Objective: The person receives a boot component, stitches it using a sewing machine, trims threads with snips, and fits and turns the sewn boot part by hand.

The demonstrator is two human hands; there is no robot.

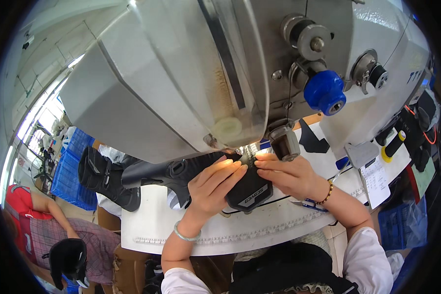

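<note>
Under the head of a large white sewing machine [157, 88] lies a black boot upper [247, 191], its tongue-like flap with pale lettering facing me. My left hand [215, 183] grips the upper from the left, fingers bent together with tips near the lit sewing spot. On the other side my right hand [291, 177] pinches its edge between thumb and fingers. A smooth dark boot-shaped part [147, 175] extends left of my left hand and seems joined to the upper. The needle and the exact stitching point are hidden behind the machine head.
A curved white table [181, 235] with a ruler strip holds small snips [311, 205] by my right wrist. Left stand a black boot [103, 179] and a blue crate [76, 169]. At far left a person in red holds a black boot piece [71, 259]. A yellow-black thread spool [393, 146] stands right.
</note>
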